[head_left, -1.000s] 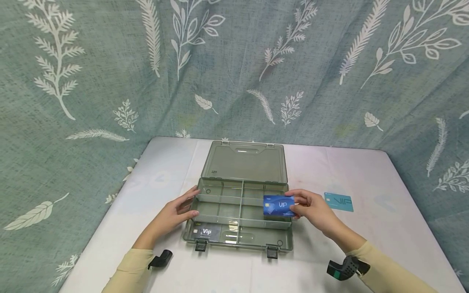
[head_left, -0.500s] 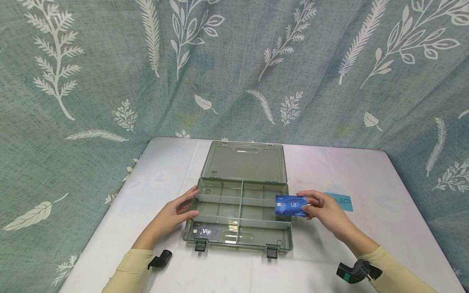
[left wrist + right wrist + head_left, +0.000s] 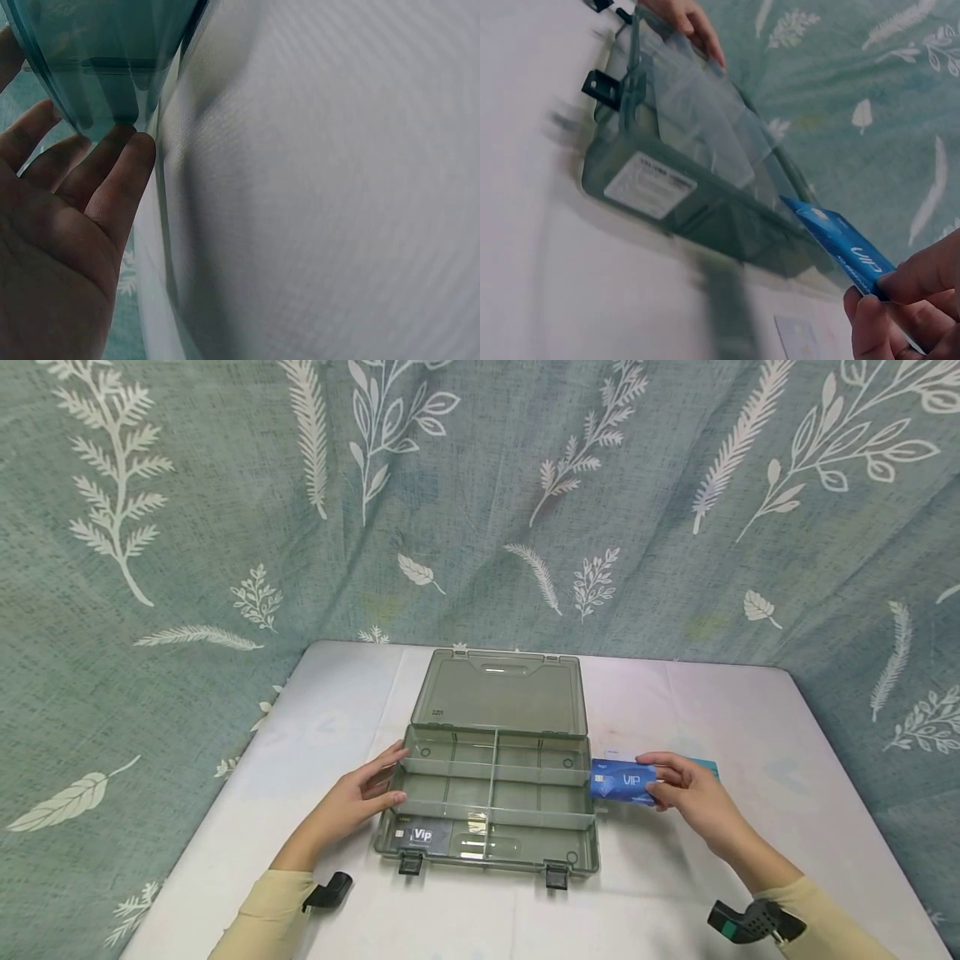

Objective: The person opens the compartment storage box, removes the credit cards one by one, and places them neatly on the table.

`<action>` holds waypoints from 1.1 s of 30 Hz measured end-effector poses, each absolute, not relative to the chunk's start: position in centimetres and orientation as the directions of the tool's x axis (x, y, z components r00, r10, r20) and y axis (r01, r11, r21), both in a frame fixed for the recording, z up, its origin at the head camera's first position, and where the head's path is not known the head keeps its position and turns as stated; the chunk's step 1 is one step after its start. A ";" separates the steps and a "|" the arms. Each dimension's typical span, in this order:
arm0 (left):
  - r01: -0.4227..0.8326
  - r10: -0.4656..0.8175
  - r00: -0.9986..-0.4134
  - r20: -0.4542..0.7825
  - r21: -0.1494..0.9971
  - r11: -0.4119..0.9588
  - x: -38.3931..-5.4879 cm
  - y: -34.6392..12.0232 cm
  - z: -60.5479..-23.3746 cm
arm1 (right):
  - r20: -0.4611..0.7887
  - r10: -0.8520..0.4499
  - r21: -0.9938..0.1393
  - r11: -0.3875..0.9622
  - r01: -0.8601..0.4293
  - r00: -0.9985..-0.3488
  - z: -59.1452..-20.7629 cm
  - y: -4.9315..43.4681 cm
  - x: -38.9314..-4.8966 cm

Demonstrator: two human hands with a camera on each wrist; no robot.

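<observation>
My right hand [image 3: 693, 793] pinches a blue VIP card [image 3: 621, 781] by its right end, just at the right wall of a clear grey-green compartment box [image 3: 491, 862]. In the right wrist view the card [image 3: 840, 240] is held tilted between thumb and fingers, above table level. My left hand [image 3: 352, 797] touches the box's left side with its fingers extended; in the left wrist view the fingertips [image 3: 139, 154] meet the box wall. A dark Vip card [image 3: 422, 835] lies in the front left compartment. A teal card [image 3: 707, 767] is mostly hidden behind my right hand.
The box's lid [image 3: 501, 693] lies opened back toward the curtain [image 3: 480, 527]. Two black latches [image 3: 557, 877] hang at the box's front. A pale card [image 3: 799, 337] lies on the white tabletop [image 3: 465, 918] by the box's right side.
My right hand has moved to the right with the blue card, from over the right middle compartment to the box's right wall. It now covers more of the teal card. The left hand stays put.
</observation>
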State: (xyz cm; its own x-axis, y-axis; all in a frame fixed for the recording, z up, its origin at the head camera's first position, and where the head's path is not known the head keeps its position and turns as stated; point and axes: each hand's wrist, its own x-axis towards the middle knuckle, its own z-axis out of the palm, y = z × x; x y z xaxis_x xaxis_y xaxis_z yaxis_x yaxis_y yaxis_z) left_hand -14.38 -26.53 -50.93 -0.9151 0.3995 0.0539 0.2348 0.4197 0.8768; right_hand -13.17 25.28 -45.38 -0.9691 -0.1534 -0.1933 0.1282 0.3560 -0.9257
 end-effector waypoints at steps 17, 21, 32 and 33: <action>0.224 0.385 -0.922 0.042 0.869 0.442 -14.3 -26.7 -51.0 | -0.233 -0.066 -0.901 0.390 0.189 -0.970 -47.0 28.1 -12.3; 0.225 0.388 -0.921 0.043 0.870 0.438 -14.3 -26.6 -50.9 | -0.272 -0.049 -0.882 0.412 0.229 -0.961 -47.9 28.1 -12.3; 0.224 0.384 -0.922 0.044 0.871 0.438 -14.4 -26.6 -50.9 | -0.250 -0.040 -0.865 0.458 0.205 -0.967 -50.3 28.2 -13.0; 0.224 0.382 -0.923 0.045 0.871 0.438 -14.4 -26.6 -50.9 | -0.231 -0.042 -0.862 0.472 0.184 -0.972 -50.4 28.1 -13.0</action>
State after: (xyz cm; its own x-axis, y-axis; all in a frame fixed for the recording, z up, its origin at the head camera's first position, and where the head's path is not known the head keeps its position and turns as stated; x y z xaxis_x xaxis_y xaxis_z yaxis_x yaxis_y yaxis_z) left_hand -14.40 -26.63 -50.92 -0.9229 0.3824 0.0446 0.2235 0.4380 0.8707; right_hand -13.03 28.07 -50.43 -0.9721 -0.0419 -0.2309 0.1845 0.4715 -0.8624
